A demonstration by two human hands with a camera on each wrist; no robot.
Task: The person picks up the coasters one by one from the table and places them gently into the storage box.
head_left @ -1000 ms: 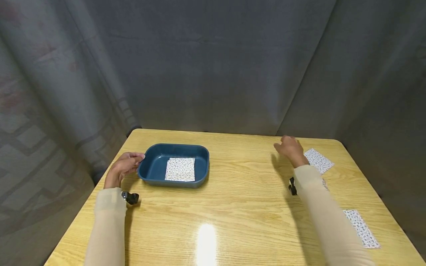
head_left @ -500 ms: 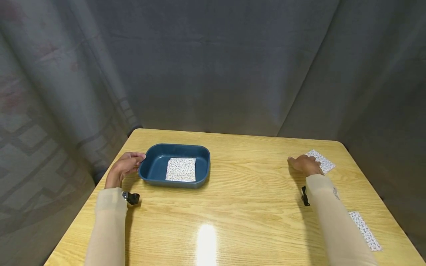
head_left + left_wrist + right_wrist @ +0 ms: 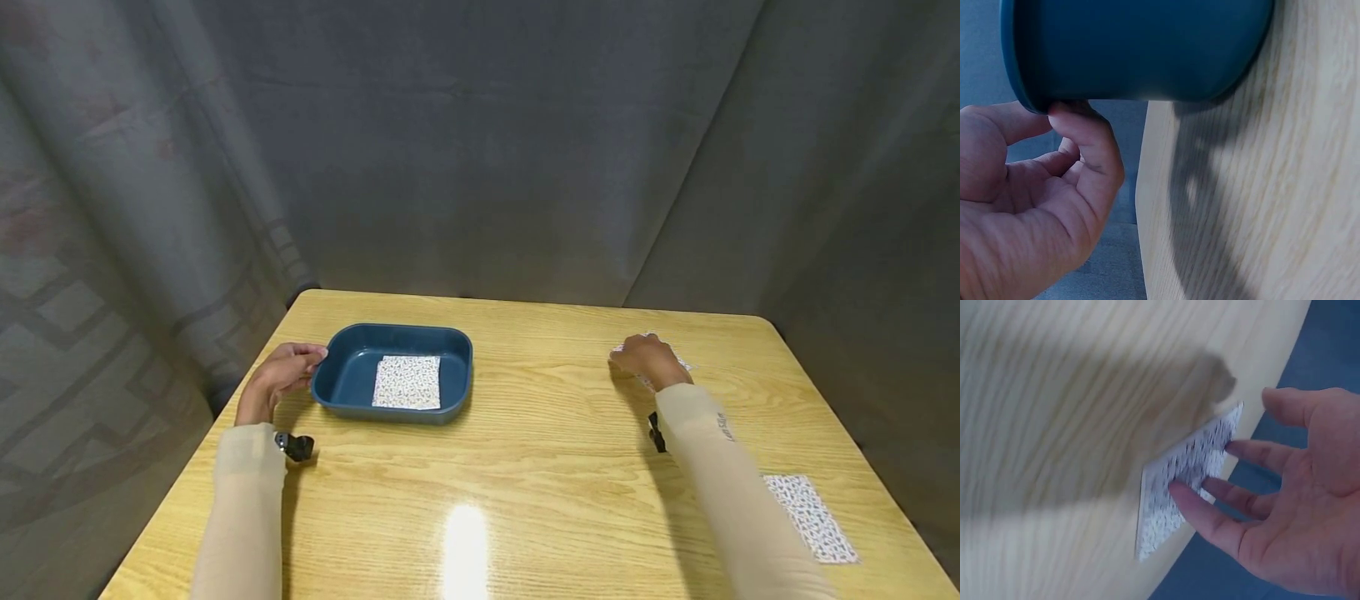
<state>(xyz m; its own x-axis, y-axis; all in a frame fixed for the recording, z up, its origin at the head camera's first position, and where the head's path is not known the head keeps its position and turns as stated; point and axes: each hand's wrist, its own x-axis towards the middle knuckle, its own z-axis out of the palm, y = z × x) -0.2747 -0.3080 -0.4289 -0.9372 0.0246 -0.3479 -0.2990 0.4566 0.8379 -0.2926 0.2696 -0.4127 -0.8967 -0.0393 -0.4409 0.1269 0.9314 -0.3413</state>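
Note:
At the left end of the blue rectangular dish, my left hand pinches the rim between thumb and fingers; the left wrist view shows this grip under the dish's lip. A flat white square with a small dark print lies inside the dish. Across the table, my right hand covers most of another printed square. Its fingertips rest on that square, fingers extended, with the thumb held apart, as the right wrist view shows.
One more printed square lies near the right side of the wooden table, partly behind my right sleeve. Grey curtains hang behind and beside the table.
My right hand first moved right and down onto the far printed square, then slid left with it, away from the table's right side. The left hand and dish stay put.

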